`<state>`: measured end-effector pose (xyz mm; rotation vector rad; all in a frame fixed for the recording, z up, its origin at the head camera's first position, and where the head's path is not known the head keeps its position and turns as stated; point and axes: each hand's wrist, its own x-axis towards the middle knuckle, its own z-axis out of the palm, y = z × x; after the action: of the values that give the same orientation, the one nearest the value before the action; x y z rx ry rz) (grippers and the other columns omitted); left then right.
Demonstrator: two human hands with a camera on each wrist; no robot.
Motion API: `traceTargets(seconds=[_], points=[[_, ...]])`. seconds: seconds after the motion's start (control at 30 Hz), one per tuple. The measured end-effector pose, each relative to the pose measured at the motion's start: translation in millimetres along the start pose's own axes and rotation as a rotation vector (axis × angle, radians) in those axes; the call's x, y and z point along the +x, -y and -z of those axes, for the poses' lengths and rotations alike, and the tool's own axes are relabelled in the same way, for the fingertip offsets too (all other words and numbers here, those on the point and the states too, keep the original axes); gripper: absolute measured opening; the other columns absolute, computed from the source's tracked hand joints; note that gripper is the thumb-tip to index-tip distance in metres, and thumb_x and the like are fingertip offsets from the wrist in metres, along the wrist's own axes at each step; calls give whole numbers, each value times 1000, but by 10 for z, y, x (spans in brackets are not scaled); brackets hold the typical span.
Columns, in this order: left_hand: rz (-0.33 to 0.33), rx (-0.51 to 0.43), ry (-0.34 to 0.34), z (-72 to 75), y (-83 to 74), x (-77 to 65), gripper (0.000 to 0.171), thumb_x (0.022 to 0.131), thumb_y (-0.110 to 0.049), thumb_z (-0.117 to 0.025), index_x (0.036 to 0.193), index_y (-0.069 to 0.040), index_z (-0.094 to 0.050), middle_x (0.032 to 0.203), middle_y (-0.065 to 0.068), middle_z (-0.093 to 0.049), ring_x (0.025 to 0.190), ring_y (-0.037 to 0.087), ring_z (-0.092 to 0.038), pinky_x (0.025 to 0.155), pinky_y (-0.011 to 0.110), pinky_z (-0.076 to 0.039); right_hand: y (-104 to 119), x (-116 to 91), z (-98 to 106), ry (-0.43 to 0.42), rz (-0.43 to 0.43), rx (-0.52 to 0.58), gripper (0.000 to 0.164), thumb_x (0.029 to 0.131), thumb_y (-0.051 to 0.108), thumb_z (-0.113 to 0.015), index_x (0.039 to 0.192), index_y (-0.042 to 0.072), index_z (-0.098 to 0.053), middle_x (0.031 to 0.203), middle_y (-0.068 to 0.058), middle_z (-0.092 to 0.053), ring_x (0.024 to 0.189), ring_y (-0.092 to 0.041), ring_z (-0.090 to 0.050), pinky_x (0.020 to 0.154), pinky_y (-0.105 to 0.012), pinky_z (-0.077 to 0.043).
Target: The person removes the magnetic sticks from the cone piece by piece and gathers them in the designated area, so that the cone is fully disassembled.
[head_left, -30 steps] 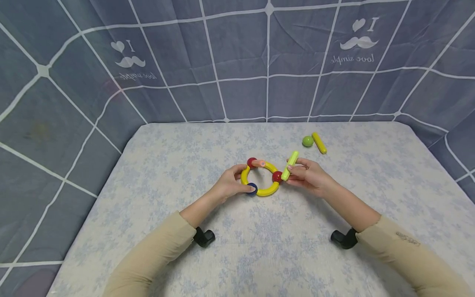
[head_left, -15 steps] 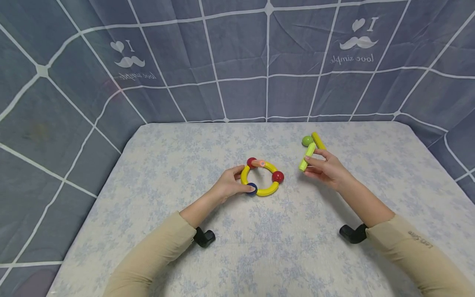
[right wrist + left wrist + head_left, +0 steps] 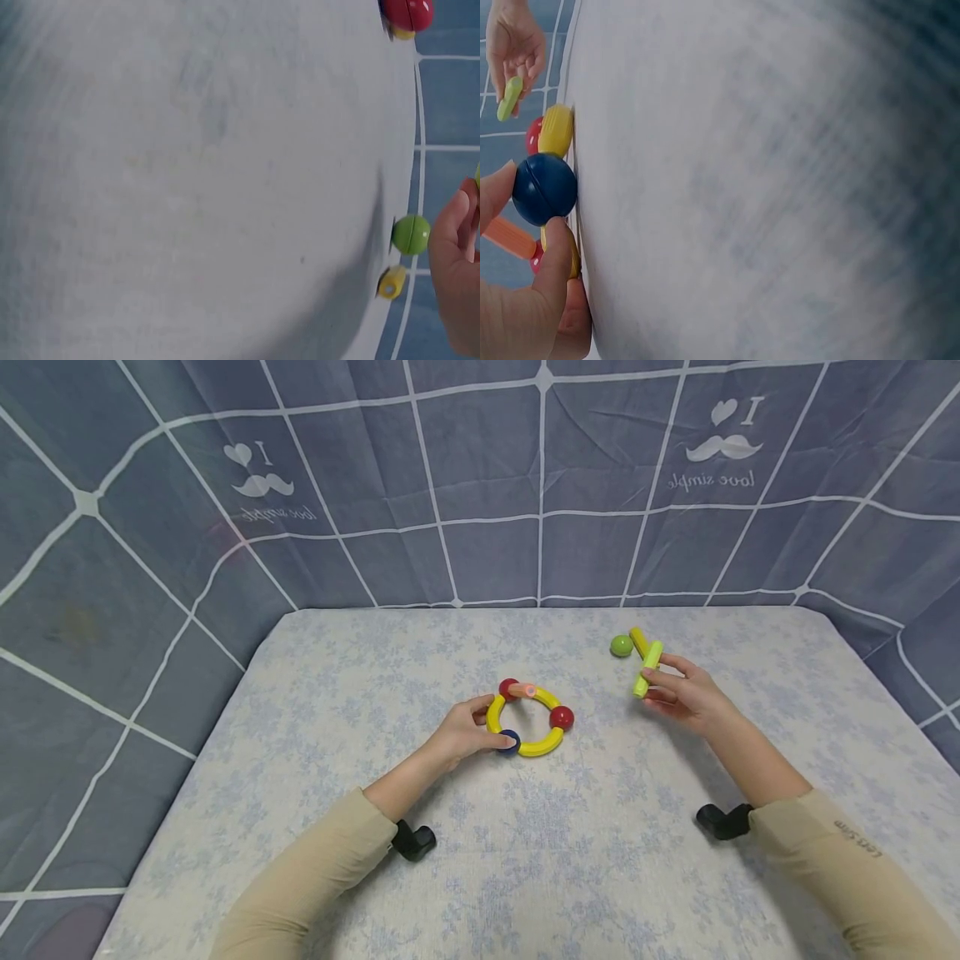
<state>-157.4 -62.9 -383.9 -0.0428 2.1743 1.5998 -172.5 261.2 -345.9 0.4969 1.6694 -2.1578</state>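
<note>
My left hand (image 3: 461, 735) holds a ring of curved yellow toy rods (image 3: 542, 747) joined by balls, lying on the table. Its thumb is on the blue ball (image 3: 544, 189), and its fingers reach the ring's left side. One red ball (image 3: 562, 718) sits at the ring's right, another red ball (image 3: 507, 687) at the back. From the back ball sticks out an orange rod (image 3: 510, 238). My right hand (image 3: 688, 695) pinches a straight light-green rod (image 3: 649, 669) between thumb and fingers, raised over the table to the right of the ring.
Near the back right of the table (image 3: 480, 877) lie a green ball (image 3: 621, 646) and a yellow rod (image 3: 637, 639); the held rod partly covers the latter. A grey-blue checked curtain (image 3: 487, 485) hangs behind the table.
My right hand has carried the light-green rod away from the right red ball, moving right and slightly back. The left hand and the ring have stayed put.
</note>
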Motion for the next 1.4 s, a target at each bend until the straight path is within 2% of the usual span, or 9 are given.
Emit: traceTargets(seconds=[0.23,0.43,0.57,0.8,0.97,1.1,1.27,1.4], points=[[-6,5,-11,4,4,4,79,73,-3,-79,141,-6,-40,133,11,-44,106,24,-44,77,23,-50,65,111,133,5,3,-63,88,88,7,-64,151,15,-4,78,4,-64,70,-9,-64,66,-22,-53],[-8,-2,-6,12,3,-9,79,72,-3,-79,141,-6,-39,132,12,-45,102,23,-45,75,22,-50,128,248,270,-51,32,-146,88,86,7,-66,151,11,-6,77,9,-62,70,-6,-63,68,-21,-52],[-4,3,-11,15,-2,-14,79,73,-3,-79,141,-5,-39,133,12,-44,104,24,-45,79,23,-50,154,336,341,-108,76,-233,84,87,11,-65,150,6,-10,77,11,-60,69,-3,-61,68,-19,-52],[4,6,-21,0,-5,-18,78,73,-4,-79,141,-6,-40,136,12,-43,109,24,-44,85,26,-48,114,530,412,-260,141,-475,73,90,19,-62,148,4,-20,104,-1,-45,69,2,-58,69,-17,-51],[-6,6,-16,-5,-2,-20,78,73,-4,-79,141,-5,-40,137,12,-43,107,24,-44,83,25,-48,75,649,433,-338,168,-579,66,91,17,-60,146,2,-26,104,-6,-44,62,0,-55,62,-17,-49],[-9,2,-15,-3,-1,-16,78,73,-3,-79,140,-5,-40,136,11,-44,106,24,-44,83,25,-48,69,715,422,-382,187,-629,62,91,17,-59,144,1,-30,103,-8,-46,59,-1,-53,58,-17,-47],[-13,16,-15,-4,-5,-9,77,73,-4,-79,140,-5,-41,135,10,-46,109,24,-46,85,26,-48,70,756,394,-413,204,-633,59,91,15,-59,142,0,-35,102,-8,-47,57,0,-51,57,-17,-46],[-19,10,-6,-3,-5,-5,77,73,-3,-78,140,-4,-40,135,11,-45,108,24,-46,84,26,-49,65,775,384,-443,204,-656,55,91,16,-59,140,-1,-39,108,-12,-48,60,-1,-50,58,-16,-47]])
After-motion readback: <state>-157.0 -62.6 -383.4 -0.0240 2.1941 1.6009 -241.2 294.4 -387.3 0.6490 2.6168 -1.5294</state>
